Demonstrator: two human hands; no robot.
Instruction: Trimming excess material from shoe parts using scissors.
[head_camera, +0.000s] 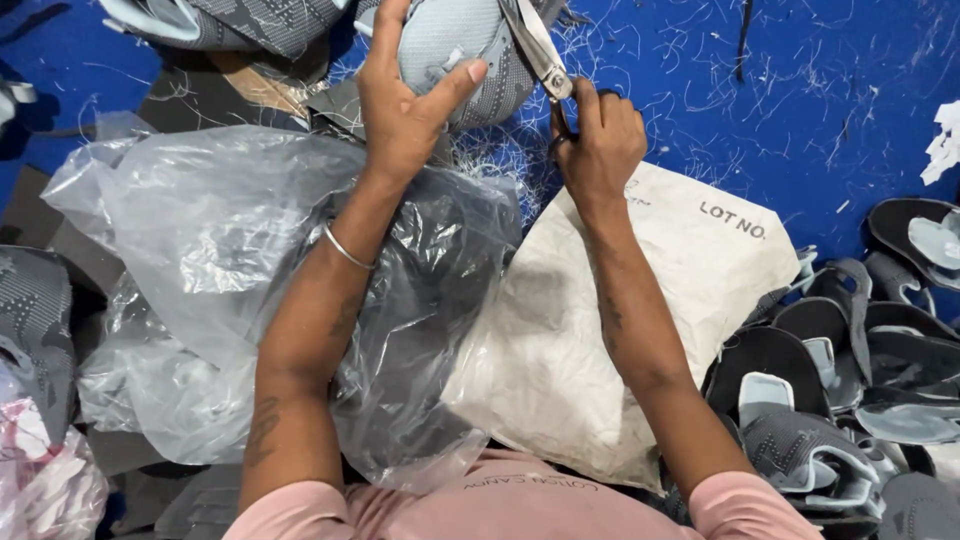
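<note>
My left hand (405, 95) grips a grey knitted shoe upper (450, 40) with a pale blue patch, held at the top middle over the blue work surface (760, 110). My right hand (598, 140) is shut on a pair of metal scissors (540, 55), their blades lying against the right edge of the upper. A thin metal bangle (347, 250) circles my left wrist. My forearms rest over a clear plastic bag (220, 260) and a white woven sack (600, 330) in my lap.
A heap of grey and black shoe uppers (850, 380) lies at the right. More grey uppers (240, 20) sit at the top left, another (35, 320) at the left edge. Loose thread clippings (500, 170) litter the blue surface. White scraps (942, 140) lie far right.
</note>
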